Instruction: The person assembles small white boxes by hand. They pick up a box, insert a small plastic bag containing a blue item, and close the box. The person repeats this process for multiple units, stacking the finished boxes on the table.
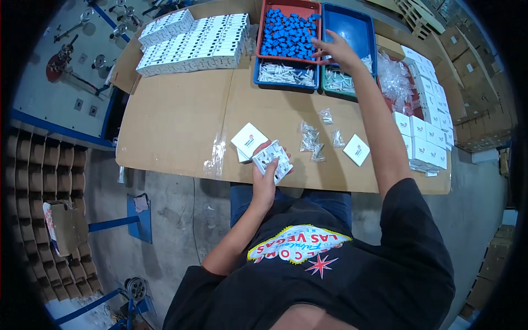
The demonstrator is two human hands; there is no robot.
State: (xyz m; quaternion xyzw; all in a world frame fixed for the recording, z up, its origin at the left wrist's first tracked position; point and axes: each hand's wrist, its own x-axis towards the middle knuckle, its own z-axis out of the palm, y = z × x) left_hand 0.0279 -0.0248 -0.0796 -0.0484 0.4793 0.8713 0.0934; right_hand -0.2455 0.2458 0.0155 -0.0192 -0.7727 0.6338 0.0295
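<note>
My left hand (266,179) grips a small white square box (273,159) with a printed face, close to the near edge of the table. Beside it on the cardboard lie white square boxes (248,137) with plain lids. My right hand (336,51) is stretched out over the trays, fingers apart, with nothing seen in it. Beneath and left of it is a red tray (319,52) holding many blue plastic pieces (289,33). Small clear bags of metal-looking parts (309,137) lie on the cardboard between my arms, near another white box (356,150).
A blue tray (347,25) and a green tray (346,94) stand around my right hand. Another blue tray (286,86) holds pale slim pieces. Stacked white boxes (195,47) stand far left, more boxes (426,132) at right, beside crumpled clear bags (393,77).
</note>
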